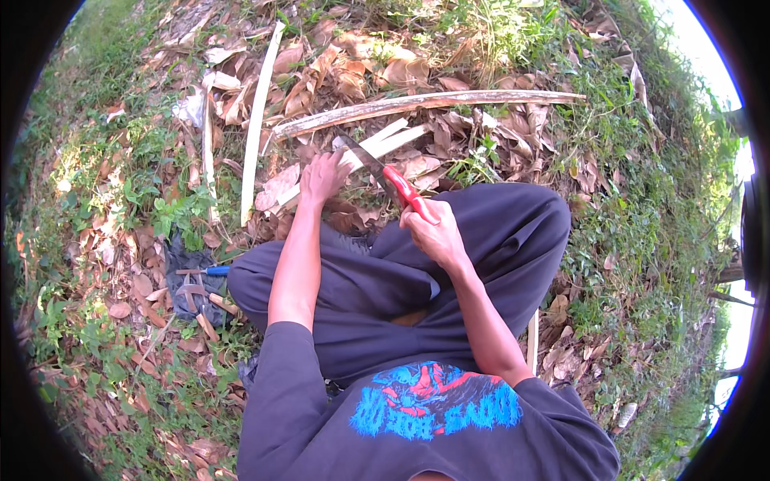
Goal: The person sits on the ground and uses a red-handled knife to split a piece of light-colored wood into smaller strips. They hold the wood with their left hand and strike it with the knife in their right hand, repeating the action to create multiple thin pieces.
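Observation:
My right hand (433, 234) is closed round the red handle (407, 189) of a hand saw. Its blade (365, 158) slants up and left, and lies across a pale wooden strip (395, 142) on the leaves in front of my crossed legs. Pressed down on that strip, just left of the blade's tip, is my left hand (322, 176) with its fingers curled over the wood. A second short pale piece lies against the strip. How deep the saw teeth sit in the wood cannot be made out.
Beyond lies a long rough-edged wooden slat (425, 103). Another pale strip (261, 120) lies to the left, beside a thinner stick (208, 152). By my left knee, a blue-handled tool (210, 271) and a hammer-like tool (191, 290) rest on dark plastic (180, 252). Dry leaves and grass surround me.

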Motion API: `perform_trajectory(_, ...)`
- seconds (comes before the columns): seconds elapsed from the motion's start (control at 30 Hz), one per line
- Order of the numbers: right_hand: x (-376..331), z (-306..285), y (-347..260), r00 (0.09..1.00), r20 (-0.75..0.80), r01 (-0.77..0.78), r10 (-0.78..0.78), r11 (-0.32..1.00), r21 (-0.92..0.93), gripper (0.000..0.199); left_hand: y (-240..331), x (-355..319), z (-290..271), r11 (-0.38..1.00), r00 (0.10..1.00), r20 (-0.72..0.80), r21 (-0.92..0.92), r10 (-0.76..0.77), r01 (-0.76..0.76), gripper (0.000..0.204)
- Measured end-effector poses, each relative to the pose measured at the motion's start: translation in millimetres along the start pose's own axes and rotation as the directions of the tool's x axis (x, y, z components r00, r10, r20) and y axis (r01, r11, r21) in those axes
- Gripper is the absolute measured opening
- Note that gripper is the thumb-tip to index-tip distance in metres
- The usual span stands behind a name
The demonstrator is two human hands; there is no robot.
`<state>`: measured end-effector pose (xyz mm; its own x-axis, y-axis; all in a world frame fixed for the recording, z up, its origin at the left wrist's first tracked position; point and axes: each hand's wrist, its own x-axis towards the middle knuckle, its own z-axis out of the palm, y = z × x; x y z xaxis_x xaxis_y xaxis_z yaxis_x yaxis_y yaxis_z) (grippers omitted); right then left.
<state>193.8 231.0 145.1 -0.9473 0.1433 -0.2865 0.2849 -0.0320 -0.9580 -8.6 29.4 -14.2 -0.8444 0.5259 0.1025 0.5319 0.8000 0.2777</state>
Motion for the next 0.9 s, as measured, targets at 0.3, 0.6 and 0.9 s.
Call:
perform_trajectory(0.3,2,5,-22,0.998,-0.01,-0.064,0.063,0.986,-0.155,0.017,-4,-8,9,0.999,0.985,-0.17,0.031,0.035,-0.03,0.041)
perform_trajectory(0.6,15,17,-21,0.998,-0.063,0.002,-0.02,0.961,-0.275,0.018,2,-2,9,0.992,0.992,-0.125,0.124,0.024,-0.008,0.036)
perform_trajectory(0.9,14,34,-32,0.996,-0.083,-0.012,-0.025,0.906,-0.424,0.022,0,-6,16,0.99,0.971,-0.222,0.128,0.091,-0.064,0.034)
